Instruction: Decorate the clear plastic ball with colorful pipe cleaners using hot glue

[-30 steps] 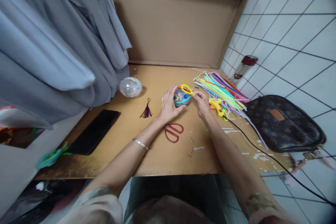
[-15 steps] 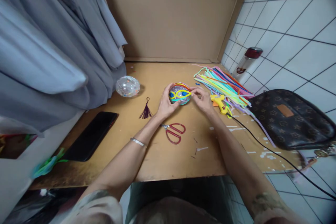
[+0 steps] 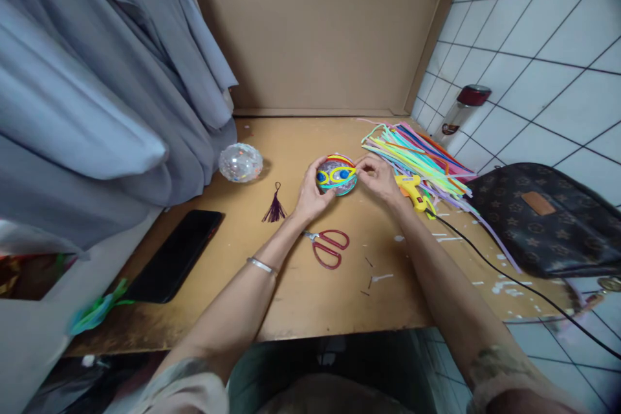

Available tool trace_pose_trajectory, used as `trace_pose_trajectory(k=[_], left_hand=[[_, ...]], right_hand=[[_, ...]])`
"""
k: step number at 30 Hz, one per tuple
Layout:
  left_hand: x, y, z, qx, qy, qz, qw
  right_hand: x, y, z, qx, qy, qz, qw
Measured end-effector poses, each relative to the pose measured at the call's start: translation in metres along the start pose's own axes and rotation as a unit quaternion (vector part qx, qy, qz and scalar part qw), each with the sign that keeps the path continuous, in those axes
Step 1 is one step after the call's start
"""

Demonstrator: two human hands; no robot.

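Note:
My left hand (image 3: pixel 313 195) is wrapped round the left side of a clear ball (image 3: pixel 341 187) decorated with coloured pipe cleaners. Blue spots show on its face, with a yellow pipe cleaner (image 3: pixel 334 177) looped around them and red, orange and turquoise strands above and below. At the ball's right edge my right hand (image 3: pixel 378 176) pinches the end of the yellow strand; its fingertips partly hide that end. Red-handled scissors (image 3: pixel 330 247) lie on the table below the ball. A yellow glue gun (image 3: pixel 411 191) rests just right of my right hand.
Pipe cleaners (image 3: pixel 422 155) are heaped at the back right, beside a brown patterned bag (image 3: pixel 548 220) and a bottle (image 3: pixel 460 113). Leftward are a second clear ball (image 3: pixel 240 162), a dark tassel (image 3: pixel 275 207) and a black phone (image 3: pixel 177 255). The glue gun's cord (image 3: pixel 490 259) runs off right.
The yellow loop, earlier drawn to a point at the right, now sits rounder about the right blue spot. My right hand's fingers have curled in more. The view has shifted slightly.

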State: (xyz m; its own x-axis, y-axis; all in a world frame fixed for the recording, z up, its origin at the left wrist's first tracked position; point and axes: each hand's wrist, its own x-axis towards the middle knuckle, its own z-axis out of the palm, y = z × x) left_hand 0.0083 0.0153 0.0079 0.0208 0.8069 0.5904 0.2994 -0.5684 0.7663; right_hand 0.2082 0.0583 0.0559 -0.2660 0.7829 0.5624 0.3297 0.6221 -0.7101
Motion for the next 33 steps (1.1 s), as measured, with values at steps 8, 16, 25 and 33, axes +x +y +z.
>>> trace_pose_trajectory(k=[8,16,25,33], left_hand=[[-0.003,0.005,-0.001,-0.026,0.0,-0.026,0.999],[-0.003,0.004,0.002,-0.067,0.014,-0.037,0.997],[-0.003,0.006,0.0,-0.056,0.003,-0.029,0.998],[-0.002,0.005,0.0,-0.085,0.008,-0.006,0.996]], right_hand=[[-0.01,-0.004,0.003,0.001,0.017,-0.014,1.0],[-0.018,-0.011,0.01,-0.023,0.021,-0.034,0.999],[-0.021,-0.004,0.011,-0.026,0.038,-0.042,0.998],[-0.017,0.009,0.011,0.058,0.044,0.025,0.997]])
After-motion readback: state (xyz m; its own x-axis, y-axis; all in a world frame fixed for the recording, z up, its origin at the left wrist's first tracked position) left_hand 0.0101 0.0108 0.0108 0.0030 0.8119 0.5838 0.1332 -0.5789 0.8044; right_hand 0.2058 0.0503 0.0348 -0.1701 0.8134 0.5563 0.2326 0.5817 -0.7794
